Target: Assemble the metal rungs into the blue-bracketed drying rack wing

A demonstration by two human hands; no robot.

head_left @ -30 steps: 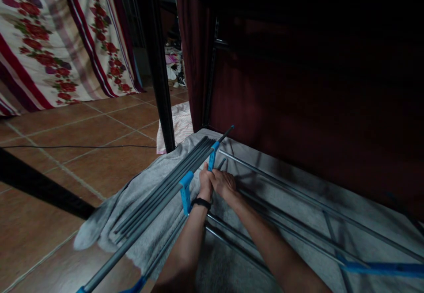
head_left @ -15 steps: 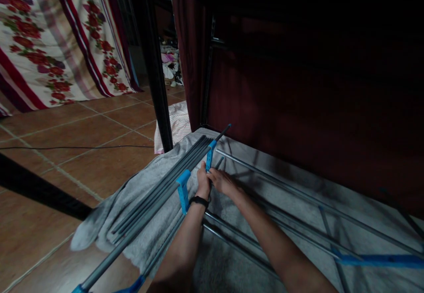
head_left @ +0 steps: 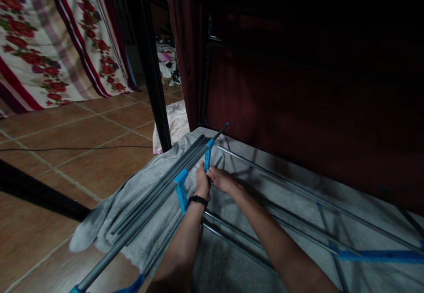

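My left hand (head_left: 202,181), with a black band on its wrist, is closed around the lower part of a blue plastic connector (head_left: 207,154) and the grey tube running through it. My right hand (head_left: 221,180) meets it from the right, fingers pinched at the connector's lower end. What lies between those fingertips is hidden. A second blue connector (head_left: 181,191) stands nearer, left of my left wrist. Both connectors sit on a long grey tube (head_left: 119,246) slanting from the lower left. Several loose grey tubes (head_left: 159,184) lie bundled beside it on the grey blanket (head_left: 89,231).
Metal tubes (head_left: 281,181) stretch to the right, where a blue plastic bar (head_left: 380,256) joins some. A dark metal post (head_left: 155,81) rises at the left. Dark red curtain (head_left: 281,107) hangs behind. Tiled floor (head_left: 76,160) with a thin cable (head_left: 82,147) lies left, below a flowered cloth (head_left: 56,41).
The view has shifted slightly, so the scene sits a little further left. Both hands keep their grip at the same blue connector, with hardly any movement.
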